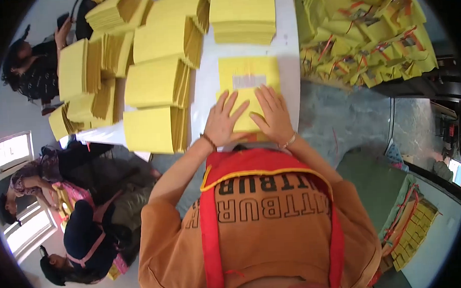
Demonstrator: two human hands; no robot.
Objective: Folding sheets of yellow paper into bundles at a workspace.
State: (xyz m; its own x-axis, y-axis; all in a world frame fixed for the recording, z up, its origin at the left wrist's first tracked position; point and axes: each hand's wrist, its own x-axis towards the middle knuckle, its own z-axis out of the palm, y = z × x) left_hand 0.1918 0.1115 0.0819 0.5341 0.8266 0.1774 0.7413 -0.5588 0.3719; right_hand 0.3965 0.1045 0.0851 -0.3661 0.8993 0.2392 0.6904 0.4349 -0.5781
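Observation:
A yellow paper piece point(237, 66) lies on the white table directly in front of me, with a block of fine print on its upper half. Its near part looks folded over, with an edge running across under my fingers. My left hand point(223, 118) rests flat on the left side of it, fingers spread. On the right side my right hand point(274, 116) presses down in the same way, thumb angled inward. Neither hand grips anything. Just beyond stands a thick stack of yellow paper point(243, 15).
More stacks of folded yellow paper point(153, 85) cover the table's left side. The white table point(287, 33) ends at my right. Beyond it is a large heap of yellow pieces with red ties point(365, 40). Several people work at the left, one in a dark top point(82, 233). A green surface point(368, 184) stands right.

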